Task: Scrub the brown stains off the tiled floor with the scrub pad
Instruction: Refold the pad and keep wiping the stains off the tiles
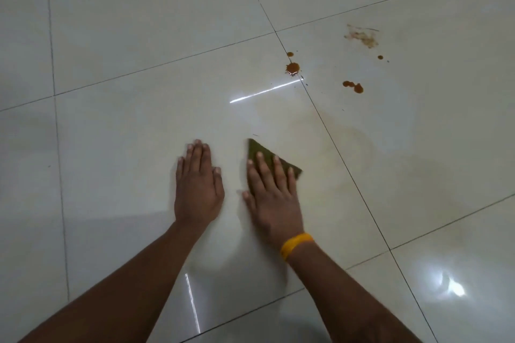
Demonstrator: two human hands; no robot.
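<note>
My right hand (271,192) lies flat on a dark green scrub pad (257,149), pressing it onto the glossy white tiled floor (125,125); the pad's corners stick out beyond my fingers. My left hand (198,184) rests palm down on the bare tile just left of it, holding nothing. Further away to the right are wet brown drops: a round stain (292,67) by the grout crossing, a small one (290,54) above it, a double blob (353,87), and a pale smeared patch (363,36). A faint brownish film (351,145) spreads right of the pad.
Dark grout lines (334,145) divide the large tiles. Bright light reflections show on the floor at the lower right (452,285) and near the middle (264,92). A yellow band (295,245) circles my right wrist.
</note>
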